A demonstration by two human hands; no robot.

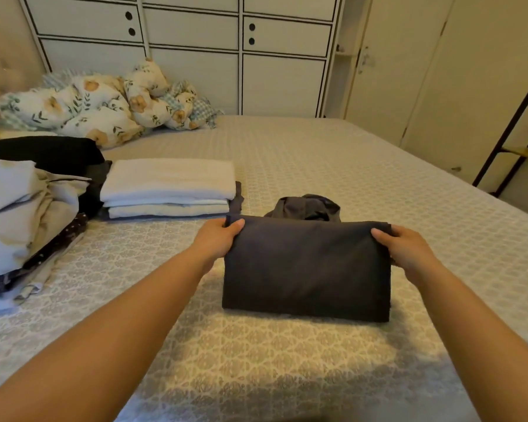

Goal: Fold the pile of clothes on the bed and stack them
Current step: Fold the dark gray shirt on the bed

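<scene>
A dark grey garment [307,269] lies folded into a rectangle on the patterned bed cover [287,360], with a bunched part [307,207] sticking out behind its far edge. My left hand [218,242] grips the top left corner, thumb on top. My right hand [404,249] grips the top right corner the same way. A stack of folded white and pale cloths [168,188] sits to the left. Farther left is an unfolded pile of beige, black and dotted clothes [22,214].
A crumpled floral duvet [98,105] lies at the head of the bed. White wardrobe doors [195,41] stand behind it. A dark metal rack [518,129] is at the right edge, past the bed's side.
</scene>
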